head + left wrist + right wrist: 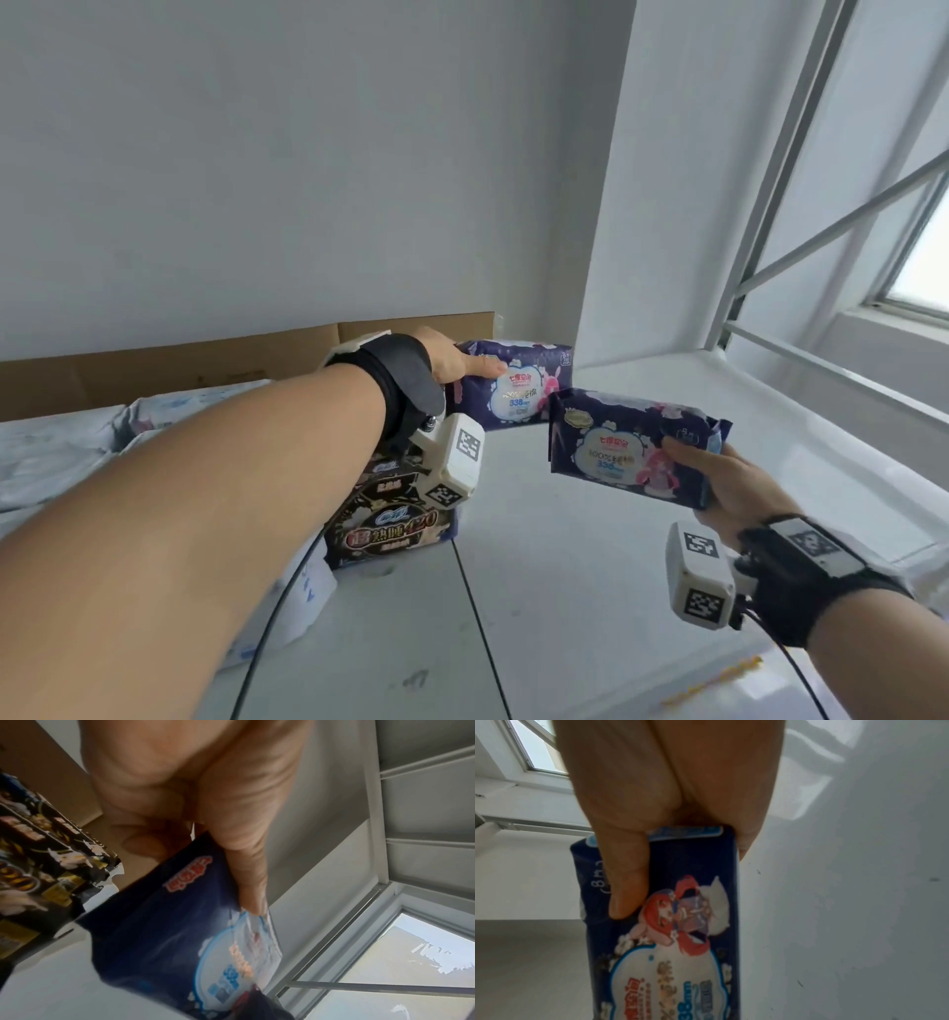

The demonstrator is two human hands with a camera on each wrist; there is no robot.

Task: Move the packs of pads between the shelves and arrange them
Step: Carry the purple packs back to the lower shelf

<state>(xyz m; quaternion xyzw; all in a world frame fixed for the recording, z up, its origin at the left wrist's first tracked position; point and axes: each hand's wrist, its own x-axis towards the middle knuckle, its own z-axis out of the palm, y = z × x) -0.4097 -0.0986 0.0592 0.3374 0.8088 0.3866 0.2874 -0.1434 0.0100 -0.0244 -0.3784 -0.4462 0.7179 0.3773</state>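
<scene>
I count two dark blue packs of pads, one in each of my hands. My left hand [452, 360] grips the far blue pack [518, 390] near its top, thumb laid across the front face and fingers behind it; this pack stands on its long edge on the white shelf top [590, 591], just in front of the white wall [308, 154] and beside the corner pillar [657, 180]. My right hand [729, 488] grips the near blue pack [626, 447] by its right end, thumb on the front and fingers curled round the back, and holds it in the air above the shelf top, tilted a little and apart from the far one.

One black pack [395, 519] with gold lettering stands below my left wrist, near the left end of the far blue pack. To its left lie several pale packs [61, 452], at least three, though I cannot count them surely. One strip of brown cardboard [179, 360] leans along the wall behind them.

The bare shelf top runs from the black pack rightward to the edge under the window frame [821, 231], with one seam [482, 632] crossing it front to back.
</scene>
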